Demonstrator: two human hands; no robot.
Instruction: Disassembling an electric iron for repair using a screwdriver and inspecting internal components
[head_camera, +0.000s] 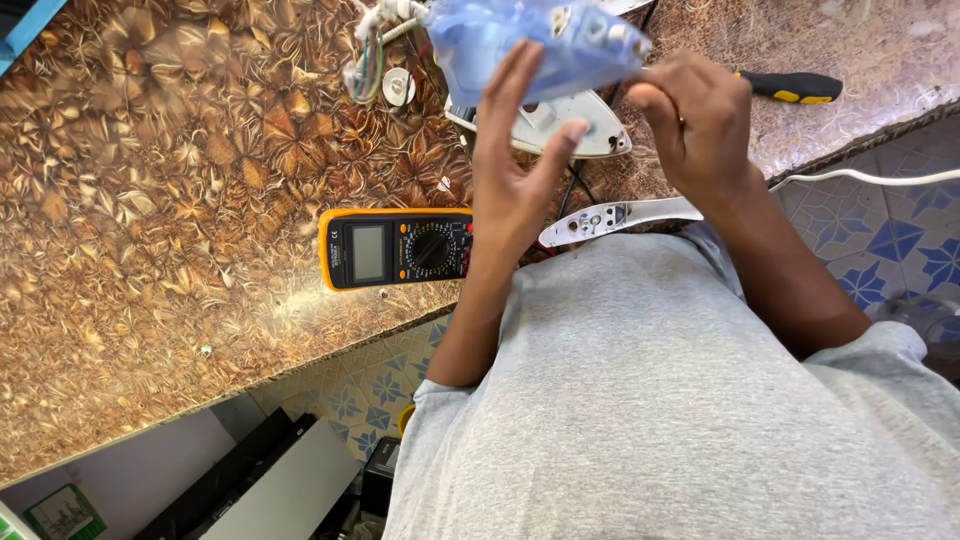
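The worktop (150, 200) has a brown, leaf-patterned surface and fills the left and upper parts of the view. A small round white part (398, 86) lies on it near the top, just beside a bundle of wires (365, 70) that hangs from the blue housing. Lower down, near the worktop's front edge, a yellow-cased multimeter (395, 248) lies flat with its grey screen to the left and its dial to the right.

Your left hand (515, 165) rises just right of the multimeter. It is open-palmed, fingers spread and pressed against the underside of the translucent blue iron housing (530, 40), supporting it from below. The housing is held up above the worktop at the top centre of the view, tilted, and appears slightly blurred. Directly under it, on the worktop, rests the white iron base (560, 130), partly hidden by your fingers.

A curved white handle piece (620, 215) with screw holes lies at the worktop's edge, between your two forearms.

Your right hand (695, 120) is curled closed, fingertips pinched at the right end of the blue housing. Whether it grips a tool or only the housing cannot be determined.

Further right, a black-and-yellow screwdriver (790, 87) lies on the worktop, well apart from both hands. A white cable (870, 177) runs along the worktop's right edge above the blue-patterned floor tiles (900, 240).
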